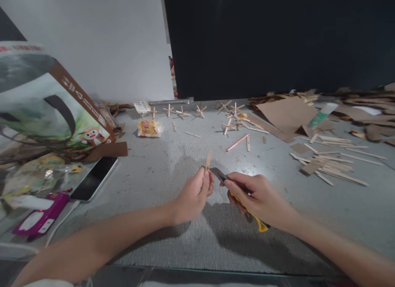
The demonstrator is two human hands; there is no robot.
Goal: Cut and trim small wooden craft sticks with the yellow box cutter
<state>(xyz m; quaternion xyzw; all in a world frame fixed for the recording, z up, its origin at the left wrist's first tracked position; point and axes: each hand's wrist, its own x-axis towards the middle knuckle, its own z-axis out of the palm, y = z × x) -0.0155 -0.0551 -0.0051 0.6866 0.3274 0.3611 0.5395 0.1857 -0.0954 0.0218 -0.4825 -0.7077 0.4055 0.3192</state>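
Observation:
Near the middle of the table, my left hand [197, 192] pinches a short wooden craft stick [208, 160] that points upward from the fingers. My right hand [257, 194] is wrapped round a yellow utility knife [261, 225]. The knife's dark blade [217, 174] reaches left to the stick, close to my left fingertips; whether it touches the wood I cannot tell. Part of the knife's handle is hidden under my right fingers. Beyond both hands lie a pink pen-like stick [237, 143] and a short piece of craft stick [248, 143].
Star-shaped stick pieces [201, 111] stand along the back. Loose craft sticks [336, 171], brown cardboard [285, 116] and a glue tube [322, 115] lie right. At left are a phone [95, 178], a purple device [41, 215], a printed bag [58, 110] and a snack packet [150, 128].

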